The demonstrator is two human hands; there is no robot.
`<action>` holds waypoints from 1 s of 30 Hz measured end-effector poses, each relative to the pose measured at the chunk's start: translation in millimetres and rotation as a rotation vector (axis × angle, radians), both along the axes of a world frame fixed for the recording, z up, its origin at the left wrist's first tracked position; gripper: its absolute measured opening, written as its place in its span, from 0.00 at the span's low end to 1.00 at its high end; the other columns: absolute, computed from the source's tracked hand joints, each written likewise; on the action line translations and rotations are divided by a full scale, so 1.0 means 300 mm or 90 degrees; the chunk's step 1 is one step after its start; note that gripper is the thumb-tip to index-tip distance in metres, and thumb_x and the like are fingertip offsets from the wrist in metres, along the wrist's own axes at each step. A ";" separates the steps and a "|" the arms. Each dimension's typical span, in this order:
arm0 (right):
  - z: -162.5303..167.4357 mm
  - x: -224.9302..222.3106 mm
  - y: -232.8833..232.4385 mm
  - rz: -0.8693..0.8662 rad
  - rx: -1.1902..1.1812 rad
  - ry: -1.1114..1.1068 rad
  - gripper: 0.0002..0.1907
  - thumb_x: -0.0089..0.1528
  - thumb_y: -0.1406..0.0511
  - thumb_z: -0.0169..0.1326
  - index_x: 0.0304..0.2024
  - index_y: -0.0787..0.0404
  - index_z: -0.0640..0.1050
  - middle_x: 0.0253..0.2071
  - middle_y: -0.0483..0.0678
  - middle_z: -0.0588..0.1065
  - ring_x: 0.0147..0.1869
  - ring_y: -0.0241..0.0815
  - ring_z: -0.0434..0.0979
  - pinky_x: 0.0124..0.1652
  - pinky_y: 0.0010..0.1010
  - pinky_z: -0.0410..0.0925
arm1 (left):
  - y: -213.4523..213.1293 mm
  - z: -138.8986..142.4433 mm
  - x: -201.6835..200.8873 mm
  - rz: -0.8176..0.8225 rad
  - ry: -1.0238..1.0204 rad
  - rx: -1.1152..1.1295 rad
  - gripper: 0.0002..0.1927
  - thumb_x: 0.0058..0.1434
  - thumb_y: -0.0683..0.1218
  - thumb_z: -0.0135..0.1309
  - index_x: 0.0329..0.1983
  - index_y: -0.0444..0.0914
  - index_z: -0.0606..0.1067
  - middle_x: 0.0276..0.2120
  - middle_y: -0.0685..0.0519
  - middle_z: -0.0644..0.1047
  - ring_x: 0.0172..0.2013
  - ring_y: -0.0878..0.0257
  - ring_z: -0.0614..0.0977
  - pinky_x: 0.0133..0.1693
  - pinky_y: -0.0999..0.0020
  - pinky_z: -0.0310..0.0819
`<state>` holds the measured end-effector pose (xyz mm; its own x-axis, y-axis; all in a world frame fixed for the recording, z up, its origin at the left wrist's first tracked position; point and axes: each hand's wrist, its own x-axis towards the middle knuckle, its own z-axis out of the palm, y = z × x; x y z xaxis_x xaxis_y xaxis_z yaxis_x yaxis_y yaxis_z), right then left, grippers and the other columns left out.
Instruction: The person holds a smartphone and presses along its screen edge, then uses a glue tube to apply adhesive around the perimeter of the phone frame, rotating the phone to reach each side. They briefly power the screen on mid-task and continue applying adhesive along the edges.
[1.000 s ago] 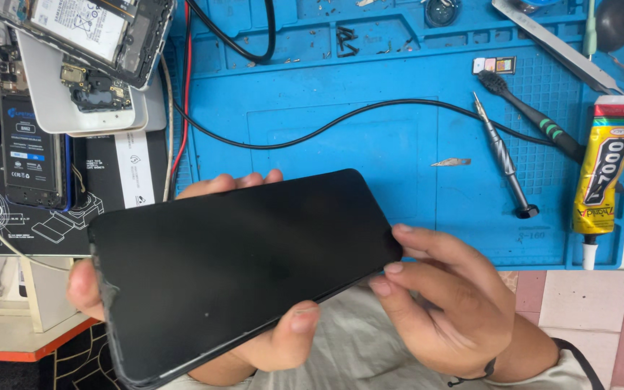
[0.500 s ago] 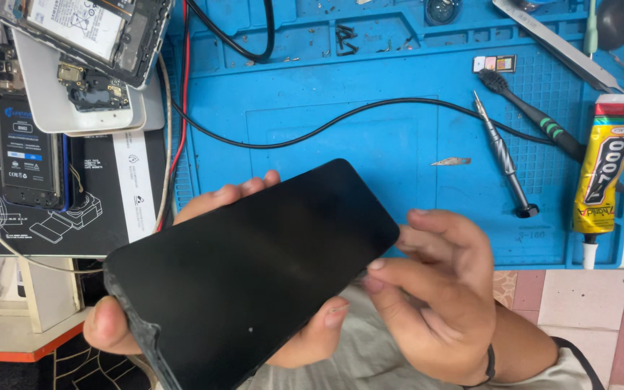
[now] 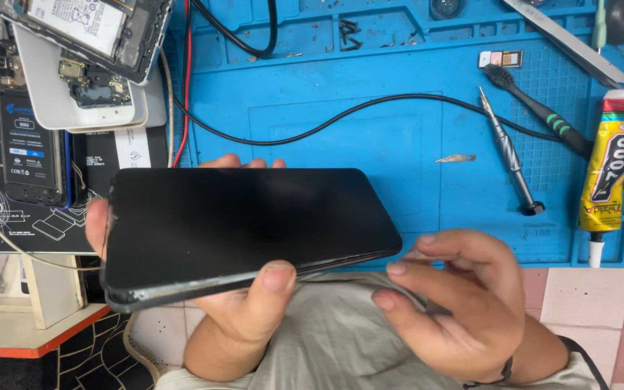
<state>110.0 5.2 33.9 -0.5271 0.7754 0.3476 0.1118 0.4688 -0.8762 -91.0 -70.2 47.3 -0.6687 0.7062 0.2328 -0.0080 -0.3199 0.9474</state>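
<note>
A black smartphone (image 3: 243, 224) with a dark screen lies flat across my left hand (image 3: 250, 307), screen up, above the near edge of the blue work mat (image 3: 370, 152). My left thumb presses its near edge and my fingertips show past the far edge. My right hand (image 3: 456, 303) is just off the phone's right end, fingers curled and slightly apart, holding nothing that I can see. The phone's near-left corner looks chipped or lifted.
On the mat lie a black cable (image 3: 341, 115), a thin screwdriver (image 3: 510, 159), a black brush (image 3: 539, 115), tweezers (image 3: 568, 43) and a yellow glue tube (image 3: 608, 170). At the left are opened phones (image 3: 92, 29) and a battery (image 3: 30, 152) on a black mat.
The phone has turned from a tilt to lie level and moved slightly right. My right hand has come off its right end and now hangs beside it.
</note>
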 end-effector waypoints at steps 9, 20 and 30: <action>0.049 0.057 0.162 -0.161 0.103 -0.272 0.12 0.60 0.73 0.68 0.43 0.65 0.78 0.39 0.50 0.78 0.38 0.42 0.79 0.38 0.29 0.69 | 0.052 -0.005 0.036 0.057 -0.097 0.046 0.59 0.65 0.43 0.69 0.77 0.52 0.33 0.58 0.44 0.66 0.55 0.53 0.73 0.62 0.46 0.73; -0.012 0.040 0.250 -0.100 0.247 -0.369 0.10 0.61 0.74 0.64 0.44 0.62 0.81 0.43 0.52 0.78 0.45 0.53 0.80 0.43 0.39 0.71 | 0.026 -0.117 0.017 0.018 -0.095 0.035 0.43 0.65 0.44 0.68 0.75 0.34 0.55 0.61 0.42 0.67 0.58 0.52 0.74 0.66 0.46 0.71; -0.064 0.123 0.289 -0.219 0.269 -0.509 0.08 0.69 0.73 0.62 0.51 0.64 0.80 0.40 0.52 0.76 0.43 0.48 0.78 0.44 0.34 0.70 | -0.029 -0.095 -0.035 0.049 -0.063 0.038 0.57 0.66 0.44 0.71 0.77 0.52 0.35 0.58 0.45 0.67 0.56 0.55 0.74 0.63 0.49 0.76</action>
<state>147.0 91.8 14.8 -0.4969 0.8244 0.2710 0.7914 0.5586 -0.2482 -101.5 -79.0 18.7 -0.7420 0.6390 0.2026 -0.0743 -0.3789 0.9225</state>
